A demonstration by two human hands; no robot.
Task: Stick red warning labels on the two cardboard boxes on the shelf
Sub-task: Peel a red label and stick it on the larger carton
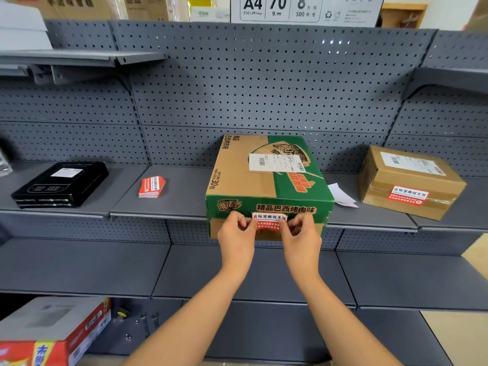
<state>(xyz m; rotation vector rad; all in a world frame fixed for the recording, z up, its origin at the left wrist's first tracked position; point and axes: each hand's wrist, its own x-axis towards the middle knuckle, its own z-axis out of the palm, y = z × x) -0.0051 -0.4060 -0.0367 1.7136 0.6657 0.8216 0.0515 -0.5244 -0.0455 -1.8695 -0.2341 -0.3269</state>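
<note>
Left hand [236, 235] pinches the left edge of the red warning label [269, 221]; right hand [301, 233] pinches its right edge. The label lies between the hands, at the near face of the green cardboard box [264, 175] on the shelf [179, 196]. Further right: brown cardboard box [412, 180], second label [408, 195] stuck on its near face.

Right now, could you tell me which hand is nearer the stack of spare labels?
Left. The left hand pinches the red label's left end, with the stack of spare labels to its left; the right hand pinches the far end.
</note>
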